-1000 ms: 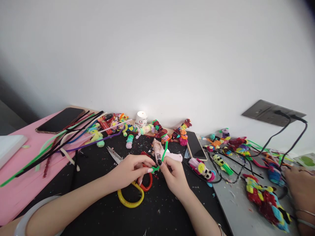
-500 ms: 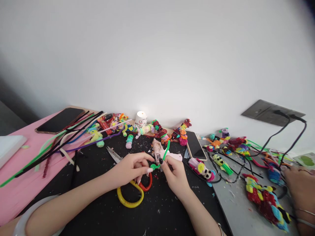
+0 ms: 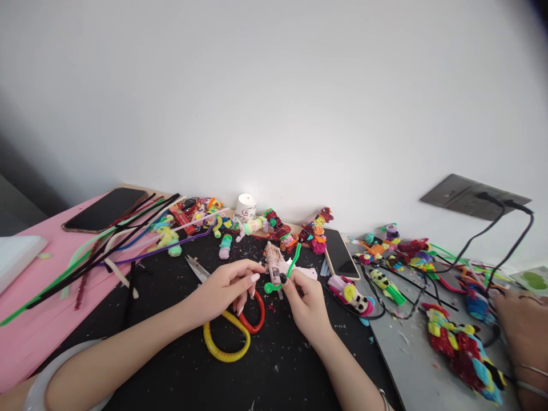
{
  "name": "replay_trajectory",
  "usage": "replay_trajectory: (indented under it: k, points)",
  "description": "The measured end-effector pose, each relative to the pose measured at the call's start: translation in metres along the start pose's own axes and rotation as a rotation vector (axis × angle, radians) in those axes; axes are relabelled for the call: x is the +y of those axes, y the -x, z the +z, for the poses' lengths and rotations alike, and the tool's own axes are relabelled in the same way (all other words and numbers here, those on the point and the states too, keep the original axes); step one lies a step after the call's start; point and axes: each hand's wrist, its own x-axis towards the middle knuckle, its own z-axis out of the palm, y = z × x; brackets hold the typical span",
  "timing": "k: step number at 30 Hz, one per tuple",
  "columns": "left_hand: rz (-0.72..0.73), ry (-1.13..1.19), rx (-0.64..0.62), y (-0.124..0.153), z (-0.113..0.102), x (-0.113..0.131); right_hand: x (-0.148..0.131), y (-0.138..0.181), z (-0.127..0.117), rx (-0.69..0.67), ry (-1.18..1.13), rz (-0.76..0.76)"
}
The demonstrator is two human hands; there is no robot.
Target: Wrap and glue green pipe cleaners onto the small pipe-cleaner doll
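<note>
Between the thumb and forefinger of my right hand [image 3: 305, 297] is a bright green pipe cleaner [image 3: 293, 258], its one end upright and its other end curled into a small loop. My left hand [image 3: 235, 285] is just left of that loop, fingers loosely bent and apart, holding nothing that I can see. Behind both hands lies a pale pink glue gun [image 3: 306, 273] with a brown-crusted nozzle, partly covered by my right fingers. Under my left hand are scissors [image 3: 226, 358] with one yellow and one red handle loop, blades pointing up-left.
Loose pipe cleaners [image 3: 103, 245] and a dark phone [image 3: 105, 209] lie on the pink surface at left. Pipe-cleaner figures, a paper cup [image 3: 246, 206] and a second phone [image 3: 341, 254] line the wall. At right are more figures [image 3: 462, 354], cables and another person's hand [image 3: 520, 319].
My left hand has let go of the green pipe cleaner's curled end and drawn slightly left and up. My right hand still pinches the pipe cleaner, which has shifted slightly.
</note>
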Motion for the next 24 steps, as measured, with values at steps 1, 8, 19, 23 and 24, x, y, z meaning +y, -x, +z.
replay_trajectory:
  k: [1,8,19,23,24]
  points:
    - [0.003,-0.007,0.001,0.0,0.0002,0.0001,0.0,0.0,0.0001,-0.001,-0.002,0.002]
    - [0.042,-0.046,0.016,0.0,0.0009,-0.0016,0.0003,-0.0003,0.0001,0.0,-0.001,0.008]
    - [0.058,-0.111,0.052,0.0032,0.0013,0.0031,-0.0007,-0.0004,0.0007,-0.007,0.005,0.006]
    - [0.064,-0.117,0.056,0.0037,0.0022,0.0042,0.0003,-0.0001,0.0004,-0.005,0.007,0.002]
    - [0.065,-0.116,0.055,0.0038,0.0024,0.0045,0.0005,0.0,0.0004,-0.005,0.008,0.0]
